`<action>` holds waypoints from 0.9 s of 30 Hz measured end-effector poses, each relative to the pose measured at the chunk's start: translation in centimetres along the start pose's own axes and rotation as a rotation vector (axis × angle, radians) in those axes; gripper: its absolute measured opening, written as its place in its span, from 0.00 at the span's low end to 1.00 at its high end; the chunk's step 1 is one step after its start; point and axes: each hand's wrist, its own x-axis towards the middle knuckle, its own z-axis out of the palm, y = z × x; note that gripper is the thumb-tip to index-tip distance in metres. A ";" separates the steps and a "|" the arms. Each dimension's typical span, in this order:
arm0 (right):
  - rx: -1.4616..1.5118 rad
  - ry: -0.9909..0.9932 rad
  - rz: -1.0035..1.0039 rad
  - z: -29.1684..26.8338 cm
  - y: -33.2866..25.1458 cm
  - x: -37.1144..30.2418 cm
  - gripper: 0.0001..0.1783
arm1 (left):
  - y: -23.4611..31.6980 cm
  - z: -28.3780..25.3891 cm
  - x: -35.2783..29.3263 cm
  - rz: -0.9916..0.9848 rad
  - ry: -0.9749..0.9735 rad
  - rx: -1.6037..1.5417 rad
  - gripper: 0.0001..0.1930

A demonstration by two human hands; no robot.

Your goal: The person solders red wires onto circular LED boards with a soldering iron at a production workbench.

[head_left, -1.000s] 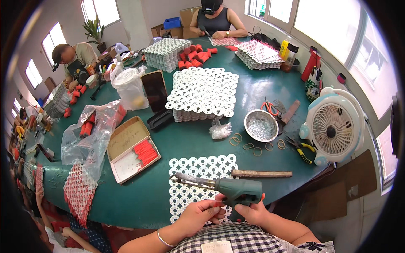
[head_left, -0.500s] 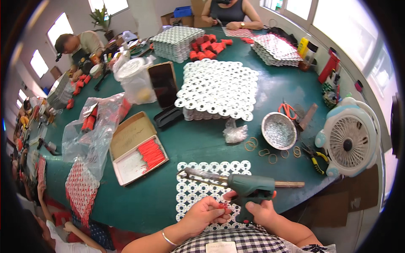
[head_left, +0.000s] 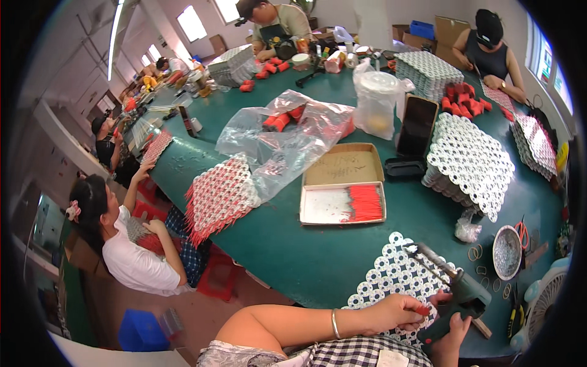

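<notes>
My right hand (head_left: 454, 335) is wrapped round the handle of a green glue gun (head_left: 471, 298). Its long metal nozzle points up and left, and a brown stick (head_left: 482, 328) sticks out of its back. Close beside the handle, my left hand (head_left: 400, 312) pinches small red pieces (head_left: 422, 311); their exact kind is hard to make out. Beneath both hands lies a sheet of joined white discs with dark centres (head_left: 391, 269), partly covered by hands and gun. A shallow open box (head_left: 315, 211) farther off holds a bundle of thin red leads (head_left: 365, 203).
Beyond are a stack of white disc sheets (head_left: 468, 156), a phone (head_left: 417, 125), a plastic bag (head_left: 281, 153) and a red-fringed sheet (head_left: 223, 196). On the right are a metal bowl (head_left: 507, 252), pliers (head_left: 515, 315) and a fan (head_left: 547, 306). A person (head_left: 143, 244) sits at left; others work farther off.
The view has swung left, so the table's things appear farther right and the seated person shows more fully. Both hands keep their holds; the glue gun appears more steeply tilted.
</notes>
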 end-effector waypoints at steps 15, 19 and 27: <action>-0.107 0.083 0.037 -4.4 -3.6 0.6 0.30 | 1.3 0.4 -0.6 0.051 0.122 0.220 0.08; -0.506 -0.158 -0.147 -3.2 -9.6 2.0 0.27 | 2.9 0.5 -1.0 0.082 0.158 0.296 0.08; -0.187 -0.089 0.021 -3.1 -7.0 1.8 0.28 | 4.3 0.4 -0.1 0.094 0.123 0.332 0.08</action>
